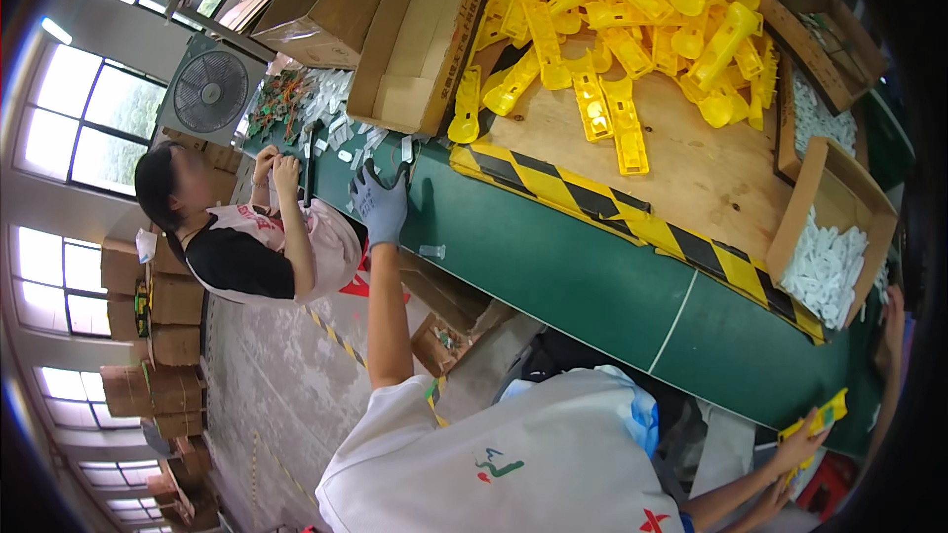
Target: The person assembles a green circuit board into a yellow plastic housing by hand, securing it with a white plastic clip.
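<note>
My left hand [380, 205], in a grey-blue glove with dark fingertips, reaches over the green table. Its fingers are spread, with small white plastic pieces [367, 143] close by; no object shows in its grip. At the lower right, my bare right hand [798, 446] is closed around a yellow plastic piece [828, 413] near the table's edge. Part of another hand and forearm [765, 507] shows just below it; whose it is I cannot tell. A small clear plastic piece [432, 251] lies near my left wrist.
Yellow plastic parts [632, 15] are heaped on a wooden board edged with striped tape [592, 199]. Open cartons [420, 39] stand left of it, others with white pieces [828, 262] right. A co-worker [262, 237] handles something at left. Another person's hand [894, 321] shows far right.
</note>
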### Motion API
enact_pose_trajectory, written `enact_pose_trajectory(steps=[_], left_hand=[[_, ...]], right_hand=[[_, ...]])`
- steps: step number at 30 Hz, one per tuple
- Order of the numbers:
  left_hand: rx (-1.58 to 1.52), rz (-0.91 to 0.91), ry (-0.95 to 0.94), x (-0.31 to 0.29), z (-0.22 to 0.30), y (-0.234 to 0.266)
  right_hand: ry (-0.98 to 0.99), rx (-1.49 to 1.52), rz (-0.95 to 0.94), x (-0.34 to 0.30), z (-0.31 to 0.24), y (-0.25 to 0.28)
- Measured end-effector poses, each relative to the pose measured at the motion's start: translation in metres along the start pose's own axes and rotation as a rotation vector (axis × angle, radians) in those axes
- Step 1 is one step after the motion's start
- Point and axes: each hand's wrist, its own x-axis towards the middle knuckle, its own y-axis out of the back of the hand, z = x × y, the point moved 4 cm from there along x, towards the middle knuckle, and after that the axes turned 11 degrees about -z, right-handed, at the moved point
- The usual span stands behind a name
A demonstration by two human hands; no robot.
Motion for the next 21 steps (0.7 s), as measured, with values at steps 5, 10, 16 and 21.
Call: enact_pose_trajectory(steps=[5,10,16,21], left_hand=[[0.184,-0.233,-0.231,0.042,0.02,-0.044],[-0.456,-0.282,-0.185,0.069,-0.065,-0.053],[-0.171,-0.233,-0.357,0.038,0.041,-0.043],[-0.183,-0.097,-0.357,0.011,0.019,-0.001]], right_hand=[[0.124,0.202,-0.119,0.032,0.031,0.01],[0.101,0.085,-0.122,0.024,-0.089,-0.039],[0.058,0.11,-0.025,0.033,-0.087,-0.01],[0.302,-0.063,0.238,0.023,-0.096,0.004]])
